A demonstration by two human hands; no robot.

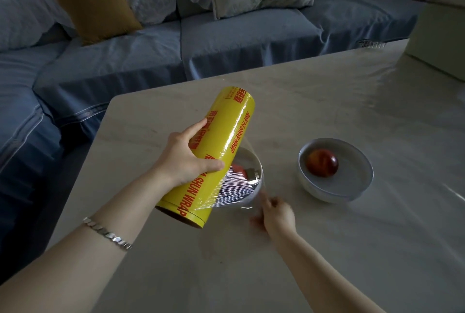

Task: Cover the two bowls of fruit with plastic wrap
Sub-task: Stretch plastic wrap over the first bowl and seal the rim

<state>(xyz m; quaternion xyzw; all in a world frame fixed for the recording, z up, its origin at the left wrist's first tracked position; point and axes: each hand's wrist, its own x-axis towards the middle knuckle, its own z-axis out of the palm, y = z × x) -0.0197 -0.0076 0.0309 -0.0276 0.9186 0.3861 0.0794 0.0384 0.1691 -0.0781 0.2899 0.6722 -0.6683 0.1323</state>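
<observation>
1. Plastic wrap roll (221, 151), centre of frame: the yellow tube is held in the air above the left edge of the near bowl (254, 161). Its long axis runs on a diagonal, with the open end toward the lower centre and the far end toward the upper right.
2. A sheet of film (236, 186) runs off the roll's right side and stretches, wrinkled, across the near bowl and the red fruit (236, 169) inside it.
3. Left hand (186, 159): I see it wrapped round the middle of the roll, thumb in front and fingers over the top, carrying it alone. A bracelet (108, 234) sits on that wrist.
4. Right hand (276, 214), just below the near bowl: it is blurred on my feed, but the fingers look curled and pinched on the film's free edge.
5. Progress, as I judge it: the first bowl is mid-cover — the film is drawn over it but not yet torn off or pressed round the rim.
6. The second bowl (314, 186), right of centre, holds an apple (322, 163) — I cannot tell whether film lies on it.
7. Both bowls stand on a pale table (327, 249), with a blue sofa (226, 43) across the top of the frame.
</observation>
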